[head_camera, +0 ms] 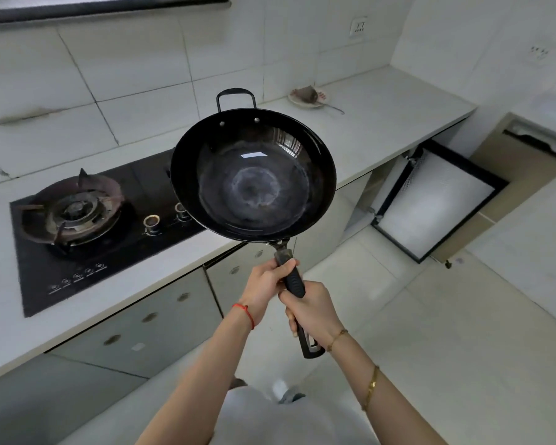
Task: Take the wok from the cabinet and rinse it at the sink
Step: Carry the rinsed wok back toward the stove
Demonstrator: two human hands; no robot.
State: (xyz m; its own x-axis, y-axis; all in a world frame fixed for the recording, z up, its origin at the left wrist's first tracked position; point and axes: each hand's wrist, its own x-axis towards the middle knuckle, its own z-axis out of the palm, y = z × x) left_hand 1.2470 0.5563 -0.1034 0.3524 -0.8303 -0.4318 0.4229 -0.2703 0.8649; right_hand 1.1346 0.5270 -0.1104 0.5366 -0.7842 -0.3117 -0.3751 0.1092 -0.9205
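Now both hands grip the wok [253, 178] by its long black handle, left hand [267, 281] nearer the bowl, right hand [312, 308] behind it, fingers clenched round the grip; beyond the fingers the bowl hangs above the surface [382, 123] beside the gas hob [77, 220], cabinet door [430, 203] open off right

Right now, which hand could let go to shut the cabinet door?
Probably the right hand: the open cabinet door lies on its side, and the left hand grips the wok handle nearer the bowl.
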